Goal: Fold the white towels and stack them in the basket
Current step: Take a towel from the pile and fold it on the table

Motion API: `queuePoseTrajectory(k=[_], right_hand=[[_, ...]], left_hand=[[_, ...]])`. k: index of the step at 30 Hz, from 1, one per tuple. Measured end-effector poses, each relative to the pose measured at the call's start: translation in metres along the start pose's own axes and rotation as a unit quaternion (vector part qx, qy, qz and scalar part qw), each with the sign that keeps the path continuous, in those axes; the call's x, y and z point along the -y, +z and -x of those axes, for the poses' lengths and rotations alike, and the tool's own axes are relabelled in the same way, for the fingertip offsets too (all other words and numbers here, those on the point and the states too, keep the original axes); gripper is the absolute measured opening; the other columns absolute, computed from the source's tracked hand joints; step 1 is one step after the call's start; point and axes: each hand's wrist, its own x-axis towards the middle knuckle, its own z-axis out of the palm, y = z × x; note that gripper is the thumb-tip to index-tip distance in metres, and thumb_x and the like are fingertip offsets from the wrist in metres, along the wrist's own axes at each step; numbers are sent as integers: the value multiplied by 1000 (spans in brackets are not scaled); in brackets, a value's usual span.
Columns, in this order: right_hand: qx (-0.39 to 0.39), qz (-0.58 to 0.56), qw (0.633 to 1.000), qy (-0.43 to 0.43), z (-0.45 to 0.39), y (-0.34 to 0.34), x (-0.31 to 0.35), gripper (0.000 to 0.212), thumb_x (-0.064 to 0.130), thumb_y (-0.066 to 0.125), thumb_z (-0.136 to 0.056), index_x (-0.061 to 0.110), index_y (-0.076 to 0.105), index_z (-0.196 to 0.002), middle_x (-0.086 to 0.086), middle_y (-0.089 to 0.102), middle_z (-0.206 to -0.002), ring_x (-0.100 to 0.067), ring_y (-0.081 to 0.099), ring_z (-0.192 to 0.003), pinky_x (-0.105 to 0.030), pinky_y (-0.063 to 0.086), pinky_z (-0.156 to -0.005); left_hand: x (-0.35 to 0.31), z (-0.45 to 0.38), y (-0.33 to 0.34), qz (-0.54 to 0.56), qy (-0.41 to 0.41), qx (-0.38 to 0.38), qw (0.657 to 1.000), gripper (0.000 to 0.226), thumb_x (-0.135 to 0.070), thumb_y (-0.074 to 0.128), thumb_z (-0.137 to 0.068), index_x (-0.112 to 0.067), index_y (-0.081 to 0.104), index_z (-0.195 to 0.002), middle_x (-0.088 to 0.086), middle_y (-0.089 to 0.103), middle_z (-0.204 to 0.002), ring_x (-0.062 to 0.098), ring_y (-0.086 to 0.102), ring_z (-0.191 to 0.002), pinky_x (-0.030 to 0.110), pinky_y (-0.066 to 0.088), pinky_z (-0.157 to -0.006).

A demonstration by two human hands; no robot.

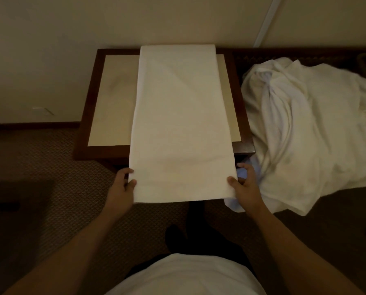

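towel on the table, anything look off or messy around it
The folded towel lies flat but overhangs the table's near edge, both hands pinching its corners. To the right, a crumpled white heap sprawls unfolded. No basket shows.

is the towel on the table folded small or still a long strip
Still a long strip. The towel lies flat along the table, its near end overhanging the edge, pinched by the left hand and right hand.

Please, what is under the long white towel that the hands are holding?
Under the towel lies the wooden table with its pale top. Its near end overhangs, held by the left hand and right hand. What is beneath the middle is covered.
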Motion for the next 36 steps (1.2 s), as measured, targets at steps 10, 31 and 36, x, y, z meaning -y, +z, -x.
queuePoseTrajectory(k=[10,31,36], right_hand=[[158,-221,957,97,11,-27,43,41,-15,59,-82,5,66,-117,-11,71,-115,-27,68,-107,-37,63,-80],[-14,155,987,-45,-229,34,180,51,57,61,-92,10,63,-111,1,62,-95,-14,59,-85,-27,45,-66],[12,225,974,24,-262,46,149,37,44,73,-88,14,61,-106,-1,63,-102,-23,62,-94,-32,46,-71]], left_hand=[[-40,6,-54,139,-45,104,984,40,13,53,-93,-14,69,-118,0,71,-110,19,67,-102,36,61,-85],[-185,-212,-32,56,12,-97,994,47,-54,49,-99,-18,61,-126,2,60,-123,25,58,-108,41,48,-91],[-171,-249,-10,-88,-33,-91,991,47,-45,57,-99,-8,58,-127,9,63,-120,34,60,-108,38,45,-87]])
